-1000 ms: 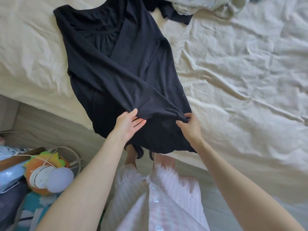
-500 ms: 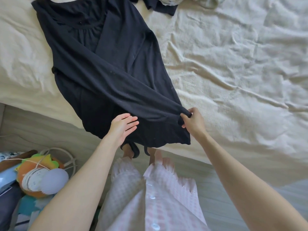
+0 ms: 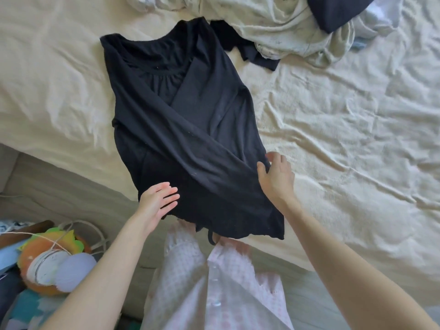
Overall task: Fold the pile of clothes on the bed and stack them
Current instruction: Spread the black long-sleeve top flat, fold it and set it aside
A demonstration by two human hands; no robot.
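Note:
A black long-sleeved top [image 3: 188, 129] lies flat on the cream bed sheet [image 3: 345, 144], neckline away from me, hem hanging over the near bed edge. Both sleeves are folded in across its front, one running diagonally to the lower right. My left hand [image 3: 158, 202] hovers flat with spread fingers at the garment's lower left edge. My right hand [image 3: 277, 175] is at the sleeve's cuff on the right edge, fingers apart and holding nothing. A pile of unfolded clothes [image 3: 292, 27], pale green and dark navy, lies at the far side.
The bed's near edge runs diagonally from left to lower right. On the floor at lower left lie a colourful toy [image 3: 50, 263], white cords and other clutter. My pink checked clothing [image 3: 214, 282] fills the bottom middle.
My right hand let go of the sleeve cuff and opened; the sleeve now lies flat across the top. My left hand lifted slightly. The view tilted up, showing more of the pile.

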